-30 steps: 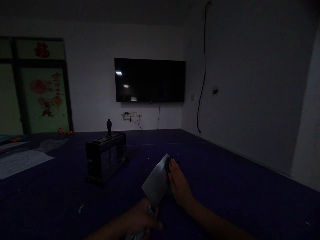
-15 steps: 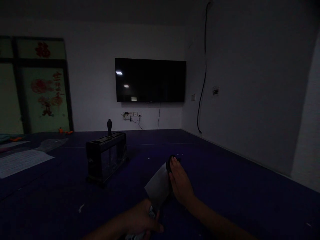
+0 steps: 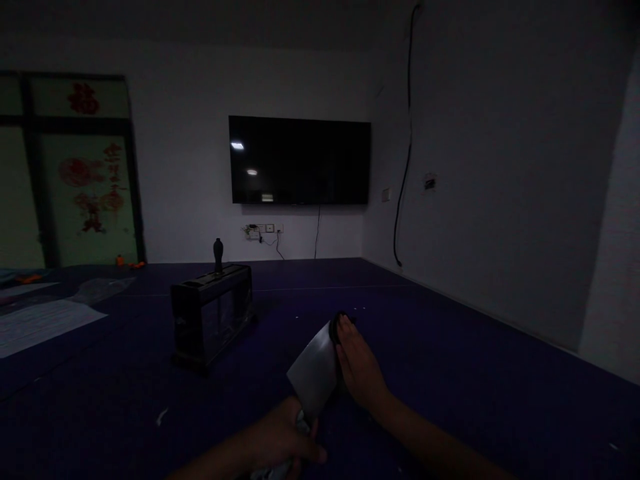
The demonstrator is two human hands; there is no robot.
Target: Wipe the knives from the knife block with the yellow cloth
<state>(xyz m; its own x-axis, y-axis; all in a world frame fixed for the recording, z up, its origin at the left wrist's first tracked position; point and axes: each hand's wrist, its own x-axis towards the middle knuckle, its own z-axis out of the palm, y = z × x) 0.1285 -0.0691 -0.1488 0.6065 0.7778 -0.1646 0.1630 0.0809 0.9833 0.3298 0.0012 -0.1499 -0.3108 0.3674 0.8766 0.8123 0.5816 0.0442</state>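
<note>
My left hand (image 3: 280,443) is closed round the handle of a broad steel cleaver (image 3: 314,370), whose blade points up and away over the dark purple surface (image 3: 450,373). My right hand (image 3: 359,365) lies with fingers stretched flat on a small dark round object (image 3: 340,323) right beside the blade. What that object is stays too dim to tell. A dark knife block (image 3: 213,312) with one black handle (image 3: 218,254) standing up from its top sits to the left, well apart from both hands.
White sheets (image 3: 40,320) and small orange items (image 3: 127,262) lie at the far left. A black screen (image 3: 300,161) hangs on the back wall above sockets and cables. A white wall borders the surface on the right. The room is dim.
The cleaver blade slid back toward me, then forward and up again beside my right hand. My right hand stayed on the dark round object.
</note>
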